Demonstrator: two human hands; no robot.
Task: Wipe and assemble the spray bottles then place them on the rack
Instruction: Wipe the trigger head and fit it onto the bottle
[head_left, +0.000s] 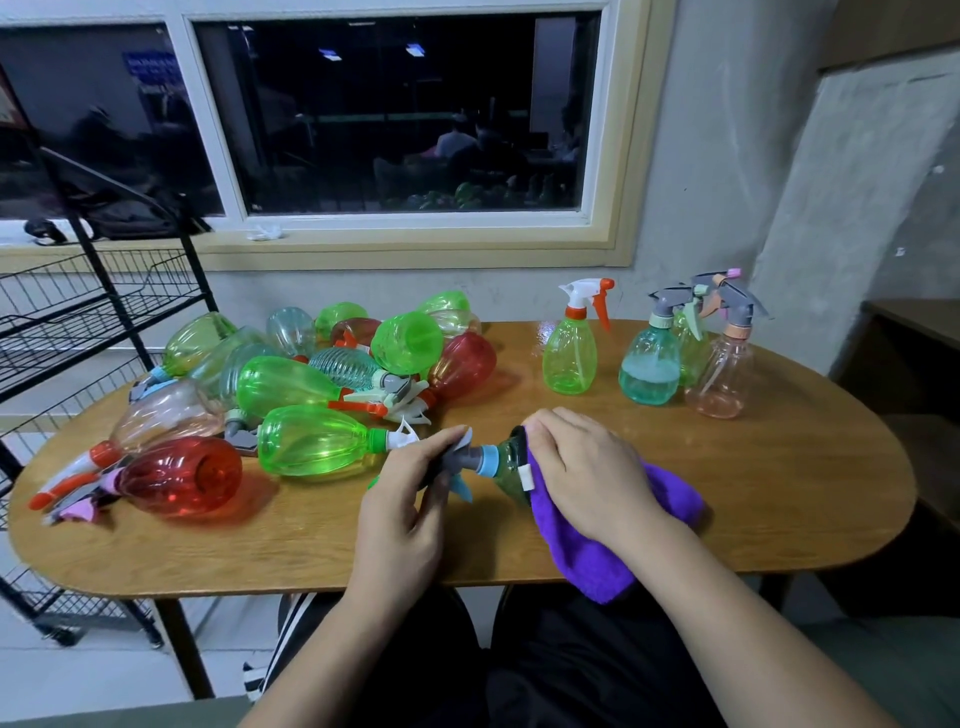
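Dark-green spray bottle (506, 462) is held sideways low over the bench (311, 540), between both hands, nozzle end left. Contact with the bench cannot be told.

Left hand (410, 499): forearm is brought in from the near edge and the wrist is kept straight. The grip is closed round the grey trigger head (460, 457), thumb on top, fingers curled under. The light-blue collar (488, 460) is exposed just right of that grip.

Right hand (587, 473): palm down, fingers curled over the bottle body. The purple cloth (597, 551) is clamped between palm and bottle, its loose end draped over the near bench edge below the wrist. The bottle base is hidden by cloth and hand.

Left of and beyond the left grip, a pile of bottles (322, 374) is laid on its side: green, red, teal, pale pink, several with sprayers fitted. The nearest green bottle (311, 441) is just beside the left fingers.

Beyond the right grip, four bottles are stood upright:
- green with white-orange sprayer (570, 358)
- part-filled teal bottle (649, 369)
- another green one behind it
- peach bottle (719, 374)

The black wire rack (78, 312) is seen far left of the left grip, beside the bench.
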